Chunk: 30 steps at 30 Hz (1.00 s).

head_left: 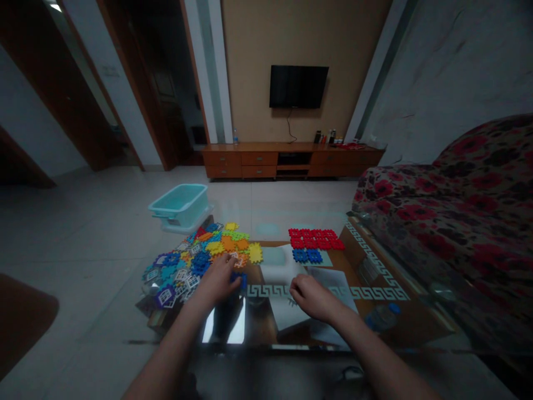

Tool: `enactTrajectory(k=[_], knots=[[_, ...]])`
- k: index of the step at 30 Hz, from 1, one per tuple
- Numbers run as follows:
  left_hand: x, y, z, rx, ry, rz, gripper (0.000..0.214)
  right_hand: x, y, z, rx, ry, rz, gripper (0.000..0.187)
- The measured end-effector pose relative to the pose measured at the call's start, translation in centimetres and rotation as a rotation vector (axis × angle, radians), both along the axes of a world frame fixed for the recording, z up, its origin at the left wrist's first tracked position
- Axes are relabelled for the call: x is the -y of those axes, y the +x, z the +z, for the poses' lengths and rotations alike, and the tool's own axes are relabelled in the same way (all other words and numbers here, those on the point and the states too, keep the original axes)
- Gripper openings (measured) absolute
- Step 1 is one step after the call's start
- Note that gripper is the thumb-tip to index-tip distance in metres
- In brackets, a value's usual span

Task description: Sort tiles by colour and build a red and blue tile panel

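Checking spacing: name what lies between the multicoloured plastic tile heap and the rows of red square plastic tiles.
The head view shows tile-free glass tabletop between the heap and the red tiles.

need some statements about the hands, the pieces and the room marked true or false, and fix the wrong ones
1. The left hand is at the heap of mixed pieces. True.
2. The right hand is spread flat. False: it is curled in.
3. Two blue pieces lie beside the red pieces. True.
4. The red pieces lie to the left of the heap. False: they lie to its right.
5. The bin is red. False: it is light blue-green.
6. The television is on the wall. True.
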State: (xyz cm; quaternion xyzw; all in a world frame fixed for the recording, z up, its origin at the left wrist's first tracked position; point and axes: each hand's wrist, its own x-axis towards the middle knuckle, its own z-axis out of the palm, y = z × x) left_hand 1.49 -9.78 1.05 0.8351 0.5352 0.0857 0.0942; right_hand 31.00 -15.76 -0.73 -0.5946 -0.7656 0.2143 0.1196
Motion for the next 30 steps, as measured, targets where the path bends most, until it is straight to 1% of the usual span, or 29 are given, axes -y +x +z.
enactTrajectory(k=[2,5,8,11,14,19,23,26,28,30], knots=[[-0.8,-1.3,0.2,-0.006,0.042,0.068,0.036,0.2,-0.3,0.5,0.008,-0.011,0.0,0.021],[-1.9,-3.5,0.4,-0.047,0.115,0.201,0.035,0.7,-0.6,1.2,0.072,-0.023,-0.007,0.019],[-2.7,-5.5,-0.3,-0.092,0.174,0.368,0.038,1.2,-0.9,1.6,0.11,-0.02,0.025,0.016],[-3.1,-6.6,-1.2,-0.139,0.16,0.49,0.041,1.6,-1.3,1.6,0.086,-0.042,0.053,0.015],[-3.4,-6.9,-1.7,-0.172,0.137,0.521,0.043,1.7,-1.6,1.7,0.088,-0.055,0.063,0.015],[-3.5,-6.8,-1.8,-0.198,0.099,0.51,0.041,1.7,-1.8,1.9,0.097,-0.05,0.072,0.015],[-3.5,-6.9,-1.9,-0.193,0.067,0.522,0.039,1.7,-1.8,1.6,0.095,-0.042,0.08,0.015],[-3.4,-6.8,-1.6,-0.172,0.077,0.542,0.038,1.6,-1.7,1.2,0.071,-0.041,0.08,0.015],[-3.3,-6.6,-1.1,-0.152,0.104,0.57,0.04,1.5,-1.6,0.9,0.059,-0.037,0.073,0.014],[-3.2,-6.3,-0.6,-0.088,0.144,0.6,0.04,1.4,-1.6,0.8,0.054,-0.03,0.059,0.013]])
